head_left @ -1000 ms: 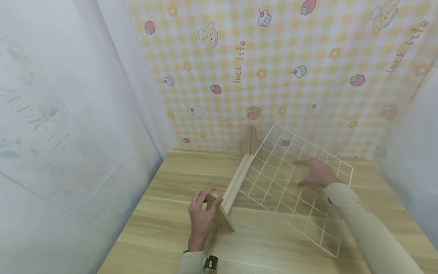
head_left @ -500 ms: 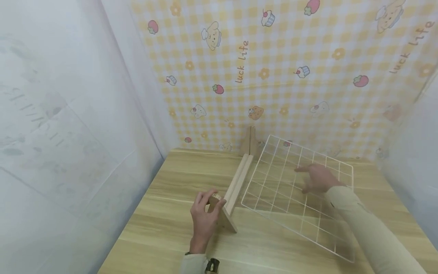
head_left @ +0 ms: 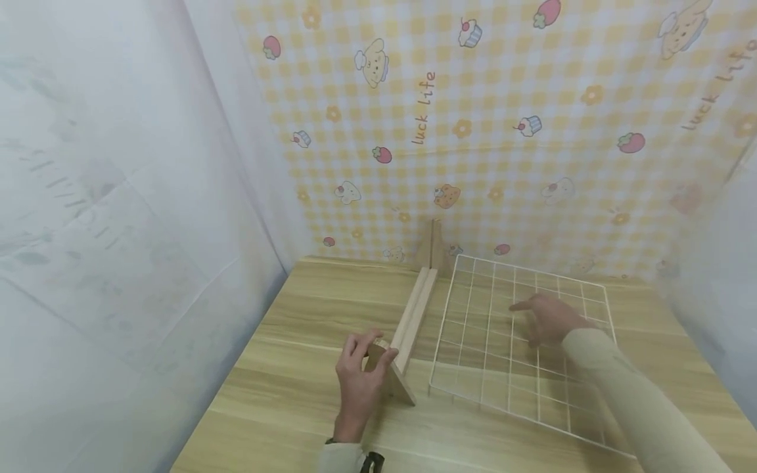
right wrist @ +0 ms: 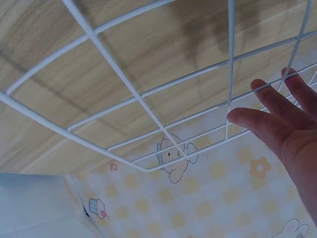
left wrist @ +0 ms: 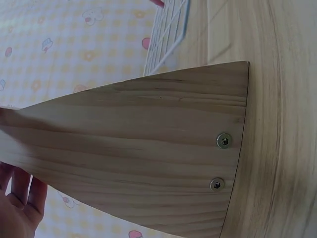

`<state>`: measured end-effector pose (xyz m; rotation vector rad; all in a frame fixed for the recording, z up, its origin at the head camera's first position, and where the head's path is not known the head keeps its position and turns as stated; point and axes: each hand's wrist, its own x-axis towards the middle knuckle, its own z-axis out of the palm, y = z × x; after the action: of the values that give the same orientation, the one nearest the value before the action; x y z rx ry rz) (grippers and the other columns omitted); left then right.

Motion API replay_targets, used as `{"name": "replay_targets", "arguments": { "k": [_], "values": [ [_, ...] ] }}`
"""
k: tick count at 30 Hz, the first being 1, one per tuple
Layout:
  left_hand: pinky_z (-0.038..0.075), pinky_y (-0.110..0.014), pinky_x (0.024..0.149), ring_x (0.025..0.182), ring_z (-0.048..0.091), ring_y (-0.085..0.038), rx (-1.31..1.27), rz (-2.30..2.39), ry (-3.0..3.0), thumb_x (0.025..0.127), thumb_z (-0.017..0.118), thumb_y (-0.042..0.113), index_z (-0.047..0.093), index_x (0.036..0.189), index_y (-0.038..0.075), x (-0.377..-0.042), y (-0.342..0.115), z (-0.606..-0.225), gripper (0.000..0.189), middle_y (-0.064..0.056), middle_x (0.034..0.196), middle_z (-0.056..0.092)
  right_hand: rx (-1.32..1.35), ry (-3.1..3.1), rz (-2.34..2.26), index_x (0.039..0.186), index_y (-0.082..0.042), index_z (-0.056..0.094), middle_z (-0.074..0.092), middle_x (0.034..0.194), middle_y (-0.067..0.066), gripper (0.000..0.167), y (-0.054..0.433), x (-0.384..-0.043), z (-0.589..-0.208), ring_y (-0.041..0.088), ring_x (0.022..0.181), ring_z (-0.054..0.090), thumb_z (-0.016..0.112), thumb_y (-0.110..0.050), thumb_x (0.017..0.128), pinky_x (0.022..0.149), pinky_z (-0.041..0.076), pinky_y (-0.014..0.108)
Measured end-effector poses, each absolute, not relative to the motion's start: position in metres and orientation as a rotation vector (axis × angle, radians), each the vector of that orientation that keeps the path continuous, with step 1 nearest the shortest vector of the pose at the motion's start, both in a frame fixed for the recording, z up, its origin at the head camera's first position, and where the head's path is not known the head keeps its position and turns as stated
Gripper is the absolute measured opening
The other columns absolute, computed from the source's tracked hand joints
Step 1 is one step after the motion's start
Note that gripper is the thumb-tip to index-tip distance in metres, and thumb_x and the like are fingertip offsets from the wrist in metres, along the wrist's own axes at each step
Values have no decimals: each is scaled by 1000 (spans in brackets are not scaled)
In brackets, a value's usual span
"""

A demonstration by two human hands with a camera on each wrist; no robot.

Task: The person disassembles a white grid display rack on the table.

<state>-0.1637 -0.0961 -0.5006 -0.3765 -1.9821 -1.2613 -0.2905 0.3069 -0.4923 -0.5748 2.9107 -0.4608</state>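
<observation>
My left hand (head_left: 359, 378) holds the narrow top of the near end panel (head_left: 399, 386) of a wooden stand, thumb on one side and fingers on the other. In the left wrist view this panel (left wrist: 138, 134) widens toward its foot, where two bolts (left wrist: 224, 141) show. A grooved wooden crossbar (head_left: 416, 318) runs from it to the matching far end panel (head_left: 432, 246). Right of the stand, my right hand (head_left: 550, 320) holds a white wire grid panel (head_left: 488, 328), tilted over the table. In the right wrist view the thumb (right wrist: 247, 119) presses a wire, with fingers among the wires beyond.
Both hands work over a wood-grain table (head_left: 278, 387). Behind it hangs a yellow checked cloth (head_left: 396, 118) with cartoon prints. White curtains (head_left: 130, 217) close off the left side and the right.
The grid panel has swung flatter and lower, its left edge moving away from the crossbar. The right hand has dropped slightly with it. My left hand keeps its hold on the near end panel.
</observation>
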Motion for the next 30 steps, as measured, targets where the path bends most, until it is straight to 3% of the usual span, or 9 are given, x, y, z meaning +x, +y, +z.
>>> {"name": "replay_targets", "arguments": {
  "k": [8, 15, 24, 30],
  "values": [
    [38, -29, 53, 67, 42, -17, -391, -1235, -1971, 80, 84, 19, 72, 110, 15, -160, -88, -503, 32, -4, 80, 49, -572, 2898, -392, 133, -19, 64, 60, 133, 23, 85, 300, -291, -499, 38, 105, 63, 93, -12, 53, 82, 59, 54],
    [43, -24, 56, 68, 45, -13, -419, -1191, -1935, 81, 83, 25, 71, 109, 13, -159, -83, -502, 33, -4, 81, 50, -572, 2882, -350, 132, -19, 64, 62, 131, 20, 84, 303, -297, -508, 38, 108, 63, 93, -11, 53, 83, 58, 55],
    [37, -25, 50, 64, 40, -17, -421, -1188, -1913, 81, 83, 30, 72, 107, 12, -160, -76, -501, 34, -6, 78, 46, -579, 2874, -340, 130, -18, 65, 63, 128, 18, 81, 303, -299, -511, 34, 105, 63, 93, -12, 54, 85, 58, 57],
    [38, -26, 49, 63, 39, -16, -439, -1186, -1922, 81, 83, 26, 72, 108, 12, -164, -69, -503, 33, -5, 78, 46, -541, 2843, -394, 130, -18, 65, 60, 132, 23, 82, 300, -301, -515, 42, 112, 60, 90, -3, 53, 87, 56, 59]
  ]
}}
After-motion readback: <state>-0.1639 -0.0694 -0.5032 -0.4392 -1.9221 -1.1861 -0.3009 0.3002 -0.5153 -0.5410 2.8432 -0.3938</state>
